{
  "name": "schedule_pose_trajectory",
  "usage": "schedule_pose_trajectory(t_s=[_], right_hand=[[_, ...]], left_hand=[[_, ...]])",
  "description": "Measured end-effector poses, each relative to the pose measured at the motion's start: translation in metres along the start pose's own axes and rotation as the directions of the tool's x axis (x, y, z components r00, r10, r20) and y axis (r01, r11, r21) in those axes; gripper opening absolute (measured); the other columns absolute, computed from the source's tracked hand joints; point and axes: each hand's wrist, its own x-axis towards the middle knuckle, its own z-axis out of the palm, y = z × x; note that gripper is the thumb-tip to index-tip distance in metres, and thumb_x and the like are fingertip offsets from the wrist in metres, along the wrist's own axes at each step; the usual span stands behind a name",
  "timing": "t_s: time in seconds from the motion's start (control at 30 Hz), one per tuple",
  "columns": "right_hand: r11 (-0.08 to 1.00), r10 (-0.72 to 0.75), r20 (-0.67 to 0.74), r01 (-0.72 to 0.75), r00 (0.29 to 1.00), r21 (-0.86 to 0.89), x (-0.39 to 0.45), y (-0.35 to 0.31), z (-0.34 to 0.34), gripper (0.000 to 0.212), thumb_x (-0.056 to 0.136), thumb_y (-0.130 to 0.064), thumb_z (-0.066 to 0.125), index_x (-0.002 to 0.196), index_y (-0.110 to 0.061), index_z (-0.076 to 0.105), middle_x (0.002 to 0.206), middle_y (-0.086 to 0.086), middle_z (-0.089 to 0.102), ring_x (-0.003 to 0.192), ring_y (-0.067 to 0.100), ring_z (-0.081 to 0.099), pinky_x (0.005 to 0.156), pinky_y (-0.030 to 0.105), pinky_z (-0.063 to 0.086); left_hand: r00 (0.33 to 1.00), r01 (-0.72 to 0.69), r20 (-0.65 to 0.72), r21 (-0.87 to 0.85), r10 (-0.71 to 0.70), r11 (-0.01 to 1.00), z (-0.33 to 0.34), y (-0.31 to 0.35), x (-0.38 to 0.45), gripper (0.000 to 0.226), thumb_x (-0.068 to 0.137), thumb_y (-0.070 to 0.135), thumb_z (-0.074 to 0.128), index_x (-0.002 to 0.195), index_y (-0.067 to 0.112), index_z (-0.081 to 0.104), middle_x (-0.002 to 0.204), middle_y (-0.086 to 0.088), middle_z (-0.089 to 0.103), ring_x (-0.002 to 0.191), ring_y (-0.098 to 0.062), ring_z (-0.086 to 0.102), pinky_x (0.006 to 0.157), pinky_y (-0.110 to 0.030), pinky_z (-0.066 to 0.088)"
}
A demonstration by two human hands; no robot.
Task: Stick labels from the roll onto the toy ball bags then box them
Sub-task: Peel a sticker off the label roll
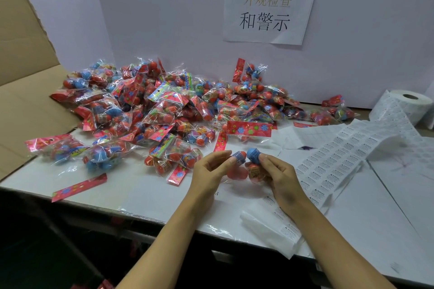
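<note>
Low in the middle of the frame, the person is holding one toy ball bag [249, 166] between both hands, just above the white table [164, 195]. The right hand [279, 178] is gripping the bag from the right side, its fingers curled round the clear plastic with a blue ball showing just above the thumb. The left hand [209, 171] is sitting to the left of the bag with its fingers loosely bent, and its forefinger and thumb are meeting at the bag's upper left corner; whether they are pinching the bag or a label there is not clear.

Above and to the left of the hands, a large pile of bags [164, 105] is spreading across the middle of the frame, full of red and blue balls with red flowered header cards. A loose header card [78, 187] is lying alone near the table's lower left edge.

At the right edge of the frame, the label roll [404, 107] is standing on the table, and its strip of labels [338, 162] is trailing down and leftward toward the right hand, passing under the wrist.

At the upper left, a brown cardboard box [23, 77] is lying open beside the pile. A paper sign [270, 7] with printed characters is hanging on the white back wall at the upper middle.
</note>
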Motion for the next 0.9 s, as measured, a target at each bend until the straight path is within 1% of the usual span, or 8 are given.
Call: schedule_pose_trajectory(t_s=[0.2,0.37,0.47,0.57,0.63,0.7,0.8,0.9], right_hand=[[1.0,0.005,-0.002,-0.005,1.0,0.02,0.0003,-0.0005,0.0003,0.031,0.089,-0.042,0.063,0.109,-0.024,0.079,0.104,0.014,0.077,0.097,0.027,0.073,0.083,0.034,0.06],[1.0,0.011,-0.004,-0.011,1.0,0.025,-0.0001,-0.001,0.0007,0.031,0.09,-0.042,0.064,0.11,-0.023,0.079,0.104,0.014,0.077,0.096,0.028,0.073,0.08,0.032,0.06],[0.999,0.016,0.01,-0.016,1.0,0.036,-0.0013,-0.0025,0.0008,0.032,0.09,-0.043,0.068,0.112,-0.021,0.078,0.103,0.017,0.076,0.091,0.025,0.073,0.075,0.03,0.059],[0.999,0.022,0.038,-0.023,0.999,0.023,-0.0017,-0.0031,0.0006,0.034,0.086,-0.04,0.073,0.114,-0.021,0.077,0.103,0.019,0.074,0.09,0.023,0.071,0.082,0.033,0.058],[0.999,0.03,0.037,-0.031,0.999,0.032,-0.0017,-0.0033,0.001,0.036,0.084,-0.039,0.077,0.113,-0.018,0.077,0.099,0.017,0.074,0.09,0.024,0.07,0.082,0.033,0.058],[0.998,0.034,0.033,-0.036,0.999,0.047,-0.0017,-0.0037,0.0016,0.04,0.08,-0.04,0.074,0.112,-0.017,0.078,0.095,0.011,0.075,0.089,0.021,0.07,0.079,0.029,0.057],[0.998,0.028,0.035,-0.029,0.999,0.048,-0.0016,-0.0035,0.0015,0.039,0.079,-0.039,0.073,0.111,-0.017,0.078,0.094,0.009,0.075,0.088,0.019,0.07,0.078,0.028,0.057],[0.998,0.027,0.025,-0.028,0.999,0.056,-0.0011,-0.003,0.0004,0.037,0.08,-0.036,0.072,0.111,-0.015,0.078,0.093,0.011,0.075,0.085,0.019,0.07,0.076,0.027,0.057]], left_hand=[[1.0,0.001,-0.002,0.001,-0.001,1.0,0.0005,0.0008,-0.0002,0.025,0.072,0.038,0.084,0.096,0.033,0.081,0.106,0.001,0.079,0.102,-0.016,0.075,0.08,-0.021,0.059],[1.0,0.003,-0.003,0.015,-0.003,1.0,0.0001,0.0,0.0002,0.033,0.073,0.038,0.082,0.103,0.028,0.078,0.105,0.002,0.079,0.103,-0.017,0.074,0.086,-0.027,0.06],[1.0,0.0,-0.016,0.035,0.001,0.999,0.001,-0.0002,0.0,0.022,0.084,0.029,0.081,0.105,0.024,0.077,0.103,0.001,0.079,0.102,-0.018,0.075,0.088,-0.031,0.061],[0.999,-0.005,-0.038,0.017,0.006,1.0,0.0026,0.0006,-0.0018,0.01,0.089,0.022,0.078,0.098,0.023,0.079,0.098,-0.002,0.08,0.096,-0.022,0.076,0.084,-0.033,0.062],[0.999,-0.007,-0.043,0.017,0.008,1.0,0.0038,0.0029,-0.0035,0.005,0.084,0.029,0.08,0.089,0.027,0.081,0.094,-0.002,0.08,0.092,-0.021,0.077,0.08,-0.032,0.063],[0.999,-0.002,-0.045,0.024,0.003,1.0,0.0043,0.0044,-0.004,0.009,0.077,0.038,0.079,0.084,0.032,0.082,0.091,0.0,0.079,0.09,-0.02,0.077,0.079,-0.031,0.063],[0.999,-0.006,-0.036,0.037,0.008,0.999,0.0042,0.0038,-0.003,0.011,0.076,0.041,0.079,0.086,0.036,0.081,0.093,0.001,0.079,0.092,-0.02,0.077,0.081,-0.032,0.063],[0.999,-0.005,-0.035,0.009,0.006,1.0,0.0028,0.0022,-0.0028,0.022,0.076,0.043,0.08,0.093,0.028,0.081,0.097,-0.001,0.079,0.096,-0.023,0.076,0.08,-0.032,0.063]])
